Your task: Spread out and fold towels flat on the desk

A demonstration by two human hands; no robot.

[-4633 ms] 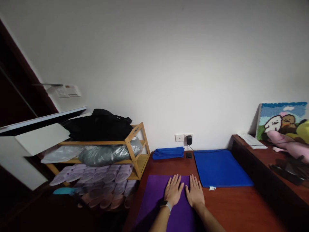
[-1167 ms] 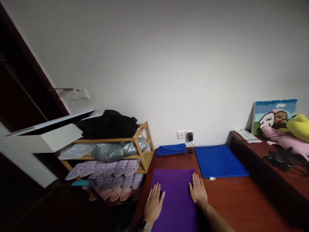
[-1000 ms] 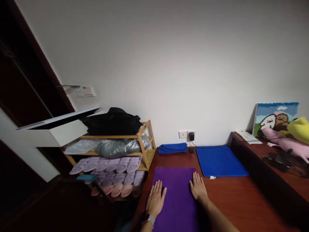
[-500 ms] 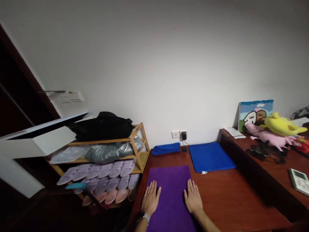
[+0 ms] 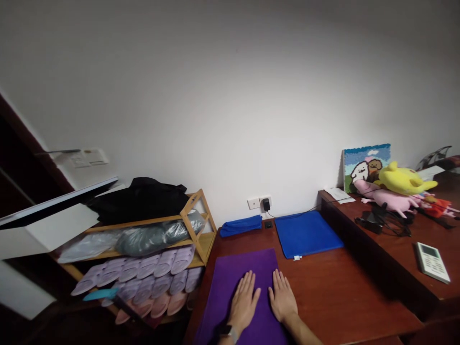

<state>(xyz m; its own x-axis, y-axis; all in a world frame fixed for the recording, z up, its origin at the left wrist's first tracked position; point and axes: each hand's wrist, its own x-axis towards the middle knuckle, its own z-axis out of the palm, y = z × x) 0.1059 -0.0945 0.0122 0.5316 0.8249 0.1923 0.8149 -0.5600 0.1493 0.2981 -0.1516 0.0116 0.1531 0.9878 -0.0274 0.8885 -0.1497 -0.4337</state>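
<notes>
A purple cloth (image 5: 226, 278) lies spread flat on the reddish-brown desk (image 5: 330, 292). My left hand (image 5: 245, 299) rests palm down on the middle of the cloth, fingers stretched out and a watch on the wrist. Flat over the cloth's right edge is my right hand (image 5: 283, 297), its fingers also straight. Neither hand grips anything. Beyond them a blue cloth (image 5: 305, 235) is laid flat with a small white tag at its near edge. To its left, against the wall, sits a folded blue cloth (image 5: 241, 225).
Left of the desk stands a wooden rack (image 5: 201, 230) with slippers (image 5: 147, 266) and a black bag (image 5: 142, 199). A plug (image 5: 266, 205) sits in the wall socket. On the raised right-hand surface are plush toys (image 5: 402, 179), a picture (image 5: 366, 165), cables (image 5: 384, 223) and a remote control (image 5: 432, 262).
My left hand has moved right, from the cloth's left edge to its middle. My right hand stays at the right edge. The view has shifted slightly.
</notes>
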